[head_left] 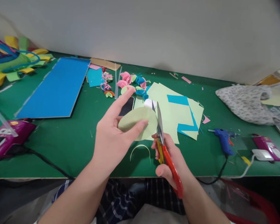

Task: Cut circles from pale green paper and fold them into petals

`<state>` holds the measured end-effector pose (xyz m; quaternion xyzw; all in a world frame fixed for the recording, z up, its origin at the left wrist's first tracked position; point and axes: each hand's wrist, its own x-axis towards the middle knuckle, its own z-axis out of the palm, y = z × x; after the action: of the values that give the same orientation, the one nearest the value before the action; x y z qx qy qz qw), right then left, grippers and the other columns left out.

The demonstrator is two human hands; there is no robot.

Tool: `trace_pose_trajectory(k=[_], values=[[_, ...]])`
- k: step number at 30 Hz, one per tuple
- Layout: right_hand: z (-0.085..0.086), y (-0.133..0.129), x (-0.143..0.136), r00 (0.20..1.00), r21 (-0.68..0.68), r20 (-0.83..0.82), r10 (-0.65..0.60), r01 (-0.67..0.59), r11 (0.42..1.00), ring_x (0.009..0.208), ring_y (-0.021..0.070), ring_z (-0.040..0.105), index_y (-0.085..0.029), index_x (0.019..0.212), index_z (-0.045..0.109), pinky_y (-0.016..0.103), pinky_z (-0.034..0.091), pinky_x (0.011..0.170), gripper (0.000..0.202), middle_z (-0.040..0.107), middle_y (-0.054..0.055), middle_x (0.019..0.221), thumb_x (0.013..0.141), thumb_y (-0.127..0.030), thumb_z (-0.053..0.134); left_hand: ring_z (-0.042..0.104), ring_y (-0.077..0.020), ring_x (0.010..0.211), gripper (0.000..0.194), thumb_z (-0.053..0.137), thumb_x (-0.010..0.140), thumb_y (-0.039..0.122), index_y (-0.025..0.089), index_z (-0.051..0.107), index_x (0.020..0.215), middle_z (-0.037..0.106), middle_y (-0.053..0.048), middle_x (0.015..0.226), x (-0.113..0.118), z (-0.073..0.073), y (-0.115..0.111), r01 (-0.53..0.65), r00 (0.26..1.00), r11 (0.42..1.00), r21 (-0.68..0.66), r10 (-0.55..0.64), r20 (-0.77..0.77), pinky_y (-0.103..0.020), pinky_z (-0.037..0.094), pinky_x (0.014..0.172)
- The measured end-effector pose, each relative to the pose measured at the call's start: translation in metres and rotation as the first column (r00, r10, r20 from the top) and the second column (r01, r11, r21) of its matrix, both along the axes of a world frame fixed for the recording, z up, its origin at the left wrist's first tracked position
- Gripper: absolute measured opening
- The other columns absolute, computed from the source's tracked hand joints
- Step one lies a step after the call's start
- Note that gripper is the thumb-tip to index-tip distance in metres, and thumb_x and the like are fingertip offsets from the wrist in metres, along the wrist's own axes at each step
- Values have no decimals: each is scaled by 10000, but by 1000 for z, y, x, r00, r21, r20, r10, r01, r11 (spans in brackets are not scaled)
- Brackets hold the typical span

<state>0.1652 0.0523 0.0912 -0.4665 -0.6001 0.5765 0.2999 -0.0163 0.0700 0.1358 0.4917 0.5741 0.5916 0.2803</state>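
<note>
Between the thumb and fingers of my left hand (114,130) is a pale green paper circle (142,119), held above the table. My right hand (170,152) grips scissors (170,168) with one red and one yellow handle. The blades point away from me, slightly parted, by the circle's right edge; whether paper lies between them I cannot tell. A thin curved paper offcut (140,146) is below the circle. Pale green paper sheets (164,109) lie behind the scissors, with blue paper strips (188,127) on top. Part of a phone (127,106) shows behind my left hand.
A blue board (56,87) lies at the left, near a purple power strip (11,135). Pink and blue paper flowers (127,79) sit at the back. To the right are a blue glue gun (224,141), a patterned cloth bag (242,102) and another purple power strip (269,147).
</note>
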Motion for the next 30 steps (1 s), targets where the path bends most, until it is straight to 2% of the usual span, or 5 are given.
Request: trace_pose_trajectory(k=[4,15,19,25,30], values=[[5,0,-4,998,-47,38,-57,59,997,732,180,454,-292,1171,522,359,429,687,970,536,35,983,465,-954,581,737,-274,994,670,840,705,196,407,635,1306,565,84,1447,0,1,0,15,1000,1000,-8,-15,18,-292,682,669],[3,-3,-4,998,-61,40,-52,54,997,707,162,440,-306,1165,514,341,428,659,928,519,17,966,502,-953,565,682,-255,1139,652,842,726,235,428,623,1309,583,108,1425,-2,-3,1,16,999,1000,4,-16,-28,-261,669,800],[5,-4,-4,998,-68,41,-41,43,997,686,153,431,-313,1152,520,336,424,648,908,512,7,940,505,-947,574,697,-249,1111,653,842,721,219,423,629,1303,586,97,1424,-2,-3,1,13,999,1000,28,-12,-41,-252,671,769],[6,-3,-2,997,-81,57,-46,50,995,676,154,419,-290,1128,526,317,407,616,933,511,8,894,478,-957,570,750,-247,935,685,844,703,189,401,624,1315,595,43,1420,-5,-4,3,29,999,999,24,-28,-25,-301,685,660],[6,-3,0,997,-72,74,-17,22,997,660,148,384,-286,1123,520,309,394,608,904,504,0,851,507,-945,575,745,-267,951,696,849,688,183,402,627,1310,578,54,1436,-7,-3,3,35,999,999,10,-35,-33,-317,686,634]])
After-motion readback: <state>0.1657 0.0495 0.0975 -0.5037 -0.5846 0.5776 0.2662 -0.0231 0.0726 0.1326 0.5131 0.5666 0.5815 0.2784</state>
